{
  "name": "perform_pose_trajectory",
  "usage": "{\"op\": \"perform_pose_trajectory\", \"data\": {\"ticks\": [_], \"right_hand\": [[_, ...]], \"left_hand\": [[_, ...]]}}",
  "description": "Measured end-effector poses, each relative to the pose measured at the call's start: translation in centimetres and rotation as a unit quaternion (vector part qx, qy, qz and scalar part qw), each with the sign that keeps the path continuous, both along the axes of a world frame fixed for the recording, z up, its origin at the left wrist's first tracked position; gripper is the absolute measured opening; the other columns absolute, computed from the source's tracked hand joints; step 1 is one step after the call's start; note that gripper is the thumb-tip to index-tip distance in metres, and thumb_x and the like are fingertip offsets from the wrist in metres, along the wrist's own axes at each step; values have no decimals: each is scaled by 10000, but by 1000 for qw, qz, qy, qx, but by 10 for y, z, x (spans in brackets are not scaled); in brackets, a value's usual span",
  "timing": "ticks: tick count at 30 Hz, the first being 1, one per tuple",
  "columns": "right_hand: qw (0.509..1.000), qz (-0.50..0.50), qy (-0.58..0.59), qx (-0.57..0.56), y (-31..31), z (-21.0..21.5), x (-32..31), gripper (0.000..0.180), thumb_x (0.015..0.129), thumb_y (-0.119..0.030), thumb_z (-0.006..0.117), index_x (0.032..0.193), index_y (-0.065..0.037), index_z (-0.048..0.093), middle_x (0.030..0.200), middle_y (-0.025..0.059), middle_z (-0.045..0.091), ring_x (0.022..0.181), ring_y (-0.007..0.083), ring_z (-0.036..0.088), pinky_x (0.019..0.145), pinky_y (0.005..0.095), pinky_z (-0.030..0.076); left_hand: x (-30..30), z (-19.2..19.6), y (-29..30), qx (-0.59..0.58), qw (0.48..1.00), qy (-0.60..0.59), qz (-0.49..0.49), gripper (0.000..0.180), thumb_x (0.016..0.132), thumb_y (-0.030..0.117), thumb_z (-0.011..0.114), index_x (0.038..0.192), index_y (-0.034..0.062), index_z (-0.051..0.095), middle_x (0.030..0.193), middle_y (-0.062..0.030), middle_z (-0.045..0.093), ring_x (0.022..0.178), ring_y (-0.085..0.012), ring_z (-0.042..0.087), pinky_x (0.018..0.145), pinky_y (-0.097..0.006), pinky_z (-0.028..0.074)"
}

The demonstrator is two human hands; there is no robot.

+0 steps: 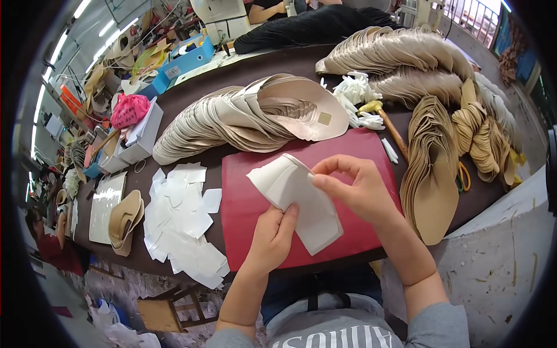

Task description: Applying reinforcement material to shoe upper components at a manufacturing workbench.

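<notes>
A pale, off-white shoe-upper piece [312,210] is held over a red mat [249,174], its far left part curved and folded over. My left hand [275,235] grips its near left edge, thumb on top and the fingers partly hidden. At the far right corner of the piece, my right hand [360,188] pinches the edge between thumb and forefinger. Just beyond the mat lies a long overlapping row of beige shoe uppers [214,119], the rightmost one spread open. Loose white sheet pieces [180,211] are heaped left of the mat.
A yellow-headed hammer [394,130] lies by white bundled strips [357,95]. Tan insole-shaped pieces [432,174] are stacked at the right. Farther back are metallic beige stacks [400,49] and a black pile [313,29]. A white box [139,136] and curved tan pieces [125,220] stand left. Other people work beyond.
</notes>
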State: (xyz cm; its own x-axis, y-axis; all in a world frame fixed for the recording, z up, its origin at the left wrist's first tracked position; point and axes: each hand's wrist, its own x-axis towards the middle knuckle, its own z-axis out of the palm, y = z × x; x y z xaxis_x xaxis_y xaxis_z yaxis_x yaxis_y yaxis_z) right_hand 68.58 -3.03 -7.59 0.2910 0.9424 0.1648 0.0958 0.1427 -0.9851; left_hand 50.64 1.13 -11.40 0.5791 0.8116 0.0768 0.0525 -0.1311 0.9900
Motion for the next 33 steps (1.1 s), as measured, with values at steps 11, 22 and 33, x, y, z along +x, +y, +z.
{"op": "perform_pose_trajectory", "data": {"ticks": [11, 22, 33], "right_hand": [[987, 8, 145, 68, -11, 3, 38, 301, 867, -207, 646, 1051, 31, 640, 905, 61, 664, 768, 134, 571, 685, 211, 453], [989, -57, -59, -120, -91, -85, 65, 301, 836, -216, 679, 1023, 16, 637, 732, 114, 651, 590, 188, 589, 563, 291, 482], [833, -291, -449, -142, -202, -127, 166, 319, 681, -71, 745, 990, -67, 667, 866, 27, 624, 814, 174, 555, 677, 279, 444]], "left_hand": [[24, 31, -24, -169, 976, -126, 62, 237, 924, 82, 478, 1095, -57, 566, 849, -108, 641, 705, -124, 559, 666, -215, 443], [69, 27, 79, 333, 868, 357, -94, 557, 794, 26, 484, 1347, 72, 438, 1168, -198, 589, 982, -300, 601, 841, -332, 468], [118, -68, -27, 530, 761, 247, -281, 360, 754, 124, 650, 1109, 78, 610, 1273, -107, 542, 1180, -326, 475, 1004, -433, 376]]}}
